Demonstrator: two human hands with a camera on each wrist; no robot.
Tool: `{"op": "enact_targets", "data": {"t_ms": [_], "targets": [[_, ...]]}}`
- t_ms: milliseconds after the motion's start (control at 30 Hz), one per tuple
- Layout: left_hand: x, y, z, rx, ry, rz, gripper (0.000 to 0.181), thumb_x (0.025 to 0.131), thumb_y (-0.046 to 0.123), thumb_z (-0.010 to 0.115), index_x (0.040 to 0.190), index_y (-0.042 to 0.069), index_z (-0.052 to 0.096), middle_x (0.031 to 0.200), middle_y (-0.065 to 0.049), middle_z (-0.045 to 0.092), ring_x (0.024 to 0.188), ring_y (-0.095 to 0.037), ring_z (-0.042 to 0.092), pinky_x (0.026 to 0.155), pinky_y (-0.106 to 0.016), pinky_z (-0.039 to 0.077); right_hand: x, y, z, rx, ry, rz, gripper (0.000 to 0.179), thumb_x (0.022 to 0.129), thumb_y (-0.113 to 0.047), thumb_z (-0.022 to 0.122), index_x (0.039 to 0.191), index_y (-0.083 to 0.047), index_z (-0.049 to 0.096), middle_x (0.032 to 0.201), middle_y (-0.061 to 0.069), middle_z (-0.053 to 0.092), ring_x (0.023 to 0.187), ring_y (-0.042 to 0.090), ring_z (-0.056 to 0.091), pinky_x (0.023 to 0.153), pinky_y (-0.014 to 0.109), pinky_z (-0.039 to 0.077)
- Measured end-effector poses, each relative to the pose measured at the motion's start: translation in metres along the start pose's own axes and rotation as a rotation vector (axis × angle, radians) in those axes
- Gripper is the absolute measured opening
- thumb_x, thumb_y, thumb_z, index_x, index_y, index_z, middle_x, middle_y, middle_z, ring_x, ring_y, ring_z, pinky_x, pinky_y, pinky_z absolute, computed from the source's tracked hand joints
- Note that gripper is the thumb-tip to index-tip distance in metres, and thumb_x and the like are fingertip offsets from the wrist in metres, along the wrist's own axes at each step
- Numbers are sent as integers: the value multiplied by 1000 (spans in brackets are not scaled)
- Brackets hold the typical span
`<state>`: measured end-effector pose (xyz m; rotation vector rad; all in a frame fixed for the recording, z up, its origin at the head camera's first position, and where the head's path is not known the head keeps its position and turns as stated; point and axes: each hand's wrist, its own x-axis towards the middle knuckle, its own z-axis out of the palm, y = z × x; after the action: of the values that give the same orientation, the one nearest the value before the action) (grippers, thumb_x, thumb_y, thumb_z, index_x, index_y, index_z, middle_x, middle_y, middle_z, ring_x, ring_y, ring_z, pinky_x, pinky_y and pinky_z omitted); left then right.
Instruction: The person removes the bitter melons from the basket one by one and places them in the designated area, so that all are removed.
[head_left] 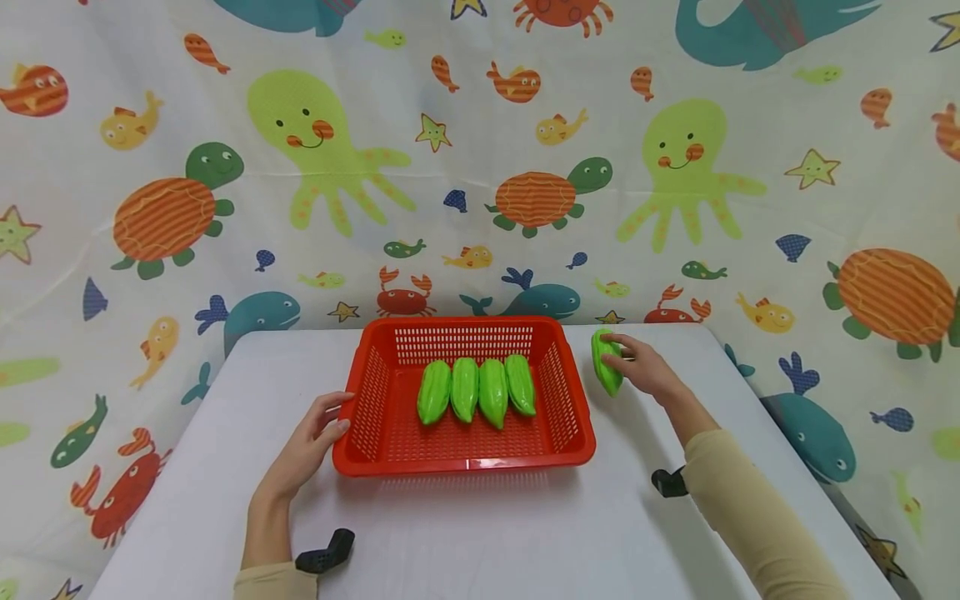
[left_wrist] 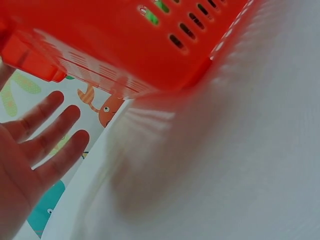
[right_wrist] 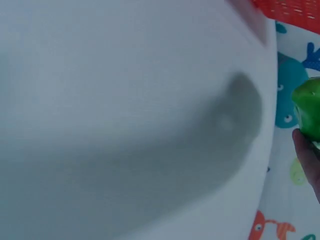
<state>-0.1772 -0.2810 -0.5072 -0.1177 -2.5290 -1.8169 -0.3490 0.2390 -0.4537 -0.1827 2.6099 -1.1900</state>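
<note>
Your left grip (head_left: 311, 433) is loose, fingers extended, at the near end of the red basket (head_left: 465, 463). Right of that grip, four green fruits (head_left: 464, 390) lie inside. Your right grip (head_left: 643, 367) pinches a fifth fruit (head_left: 604, 367), lifted above the white surface (head_left: 465, 542).

1. Shows the left hand (left_wrist: 19, 172) at the left edge with three straight fingers (left_wrist: 61, 159) spread, near the red basket (left_wrist: 100, 40).
2. Reveals something green (left_wrist: 151, 17) through the basket's slots.
3. Takes in a shadowed white tabletop (left_wrist: 240, 155) and a patterned backdrop (left_wrist: 106, 111).
</note>
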Motion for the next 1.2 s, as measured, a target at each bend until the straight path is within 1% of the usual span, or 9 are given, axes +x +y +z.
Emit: {"op": "enact_targets", "data": {"t_ms": [167, 300, 500, 633, 767, 1033, 1200], "targets": [[-1, -1, 1, -4, 5, -9, 52, 99, 32, 55, 145, 16, 36, 151, -13, 34, 138, -39, 32, 100, -60, 41, 3, 12, 8, -40, -21, 50, 58, 98, -37, 59, 149, -17, 41, 148, 25, 36, 131, 42, 36, 103, 58, 39], [-3, -1, 1, -6, 11, -10, 52, 100, 32, 54, 145, 15, 36, 151, -13, 34, 138, -39, 32, 101, -61, 40, 6, 18, 13, -67, -24, 49, 57, 97, -37, 59, 148, -17, 43, 149, 24, 36, 132, 43, 34, 104, 59, 38], [-3, -2, 2, -7, 15, -11, 52, 99, 32, 54, 145, 16, 36, 152, -12, 33, 137, -37, 33, 100, -59, 42, 8, 23, 18, -95, -16, 52, 57, 97, -36, 60, 148, -16, 44, 149, 23, 36, 129, 44, 40, 101, 57, 42], [-2, -2, 3, -9, 17, -7, 52, 100, 32, 54, 145, 16, 36, 151, -12, 34, 136, -37, 33, 100, -59, 42, 8, 24, 19, -105, -9, 62, 57, 97, -35, 59, 148, -15, 43, 149, 24, 37, 129, 45, 41, 102, 57, 41], [-2, -2, 3, -9, 17, -10, 52, 99, 33, 55, 145, 16, 36, 151, -12, 34, 137, -38, 33, 100, -58, 43, 9, 25, 22, -91, -6, 71, 58, 97, -35, 59, 149, -15, 41, 149, 24, 36, 129, 45, 40, 102, 57, 41], [0, 0, 1, -1, 9, -6, 52, 99, 33, 55, 145, 16, 36, 150, -12, 35, 136, -37, 35, 98, -57, 45, 13, 27, 27, -102, -28, 39, 60, 97, -34, 61, 149, -15, 39, 147, 25, 37, 126, 46, 43, 101, 56, 44], [0, 0, 0, 3, 6, 0, 52, 100, 32, 54, 145, 16, 36, 150, -13, 35, 135, -37, 35, 98, -55, 45, 12, 26, 27, -102, -29, 19, 60, 98, -32, 59, 150, -14, 37, 149, 25, 35, 128, 47, 41, 101, 57, 43]]}}
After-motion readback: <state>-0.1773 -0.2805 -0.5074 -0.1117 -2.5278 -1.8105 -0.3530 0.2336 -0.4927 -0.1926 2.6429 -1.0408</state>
